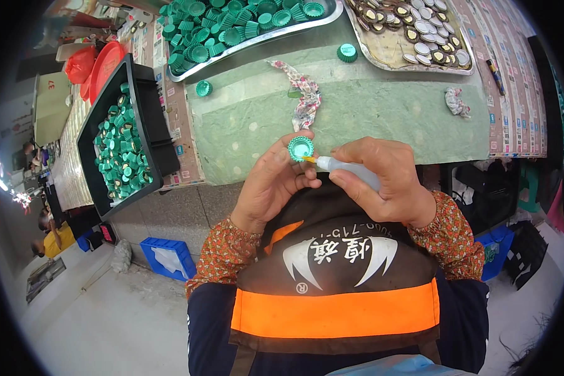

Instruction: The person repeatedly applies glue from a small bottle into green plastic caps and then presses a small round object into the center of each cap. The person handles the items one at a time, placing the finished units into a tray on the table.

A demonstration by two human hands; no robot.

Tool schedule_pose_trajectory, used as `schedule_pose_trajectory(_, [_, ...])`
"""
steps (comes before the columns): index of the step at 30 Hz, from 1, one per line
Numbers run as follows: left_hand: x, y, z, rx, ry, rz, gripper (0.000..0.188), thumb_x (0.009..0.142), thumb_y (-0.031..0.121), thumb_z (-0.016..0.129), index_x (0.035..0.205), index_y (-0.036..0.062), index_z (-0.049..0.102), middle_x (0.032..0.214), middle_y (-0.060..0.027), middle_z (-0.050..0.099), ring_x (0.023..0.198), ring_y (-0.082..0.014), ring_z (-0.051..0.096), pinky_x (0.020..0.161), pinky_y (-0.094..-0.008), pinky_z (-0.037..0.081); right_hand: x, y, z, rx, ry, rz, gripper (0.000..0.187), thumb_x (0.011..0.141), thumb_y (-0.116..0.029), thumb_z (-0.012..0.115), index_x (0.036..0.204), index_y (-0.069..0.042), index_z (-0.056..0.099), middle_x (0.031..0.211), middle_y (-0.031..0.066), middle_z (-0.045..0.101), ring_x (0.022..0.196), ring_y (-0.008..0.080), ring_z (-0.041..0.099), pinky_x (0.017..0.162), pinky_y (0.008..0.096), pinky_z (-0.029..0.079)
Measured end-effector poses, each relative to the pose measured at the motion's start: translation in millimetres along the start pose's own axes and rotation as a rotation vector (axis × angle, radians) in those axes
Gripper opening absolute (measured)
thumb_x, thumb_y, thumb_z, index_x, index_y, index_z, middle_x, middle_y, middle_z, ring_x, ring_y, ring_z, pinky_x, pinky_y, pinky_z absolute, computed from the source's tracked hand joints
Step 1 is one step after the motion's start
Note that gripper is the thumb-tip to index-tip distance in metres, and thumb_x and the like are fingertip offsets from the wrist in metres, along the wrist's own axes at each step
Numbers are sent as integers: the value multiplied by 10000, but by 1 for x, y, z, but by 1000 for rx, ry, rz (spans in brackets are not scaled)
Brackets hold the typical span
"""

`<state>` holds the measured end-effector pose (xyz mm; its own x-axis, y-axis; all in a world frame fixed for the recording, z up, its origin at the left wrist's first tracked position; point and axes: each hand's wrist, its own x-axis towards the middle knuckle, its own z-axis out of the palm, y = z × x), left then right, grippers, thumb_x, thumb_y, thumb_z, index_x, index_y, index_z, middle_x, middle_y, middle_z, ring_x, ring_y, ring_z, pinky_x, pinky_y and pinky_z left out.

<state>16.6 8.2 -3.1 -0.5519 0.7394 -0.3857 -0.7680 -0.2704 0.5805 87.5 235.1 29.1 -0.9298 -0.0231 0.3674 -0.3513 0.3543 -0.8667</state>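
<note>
Between its fingertips my left hand (272, 178) pinches a green crimped metal cap (301, 148), its hollow side turned up. My right hand (382, 175) grips a translucent squeeze bottle (357, 172) that lies nearly level. The bottle's thin yellowish nozzle meets the near right rim of the cap; whether anything is coming out is too small to tell. Just beyond my hands, a crumpled flowered cloth (306, 103) rests on the green table covering (244, 135). Two loose green caps lie farther off, one at the left (203, 88) and one toward the right (347, 52).
A metal tray (269, 41) heaped with green caps stands at the back. Right of it is a tray (395, 57) of round discs. A black bin (153, 125) of green caps sits at the left. A marker (496, 77) and a balled cloth (457, 102) lie at the right.
</note>
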Motion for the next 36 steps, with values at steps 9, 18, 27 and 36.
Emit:
schedule_pose_trajectory(9, [-5, -1, -1, -140, 45, -37, 343, 1085, 344, 488, 1265, 54, 517, 1096, -86, 605, 962, -165, 622, 875, -381, 602, -3, 3, 0, 64, -13, 85, 183, 895, -115, 734, 1042, -44, 652, 839, 113, 694, 707, 306, 703, 619, 368, 532])
schedule_pose_trajectory(18, [-10, 4, 5, 129, 151, 2, 290, 1070, 322, 527, 1208, 68, 508, 1070, -79, 615, 947, -146, 619, 862, -365, 593, -4, 8, 0, -23, -18, 16, 219, 868, -67, 757, 1054, -1, 662, 904, 134, 711, 709, 269, 711, 614, 338, 526])
schedule_pose_trajectory(27, [-13, 4, 10, 409, 258, 141, 331, 1042, 282, 595, 1254, 54, 484, 1082, -85, 624, 929, -142, 655, 873, -364, 604, -6, 11, 6, -83, 14, 11, 230, 862, -139, 774, 1040, -52, 655, 849, 121, 688, 692, 327, 682, 608, 392, 524])
schedule_pose_trajectory(36, [-14, 3, 14, 647, 274, 344, 346, 979, 47, 623, 1288, 49, 469, 1207, -97, 583, 1092, -159, 595, 947, -366, 561, -4, 12, 1, 28, 15, 153, 202, 896, -151, 745, 1032, -39, 646, 860, 139, 678, 709, 297, 689, 624, 365, 524])
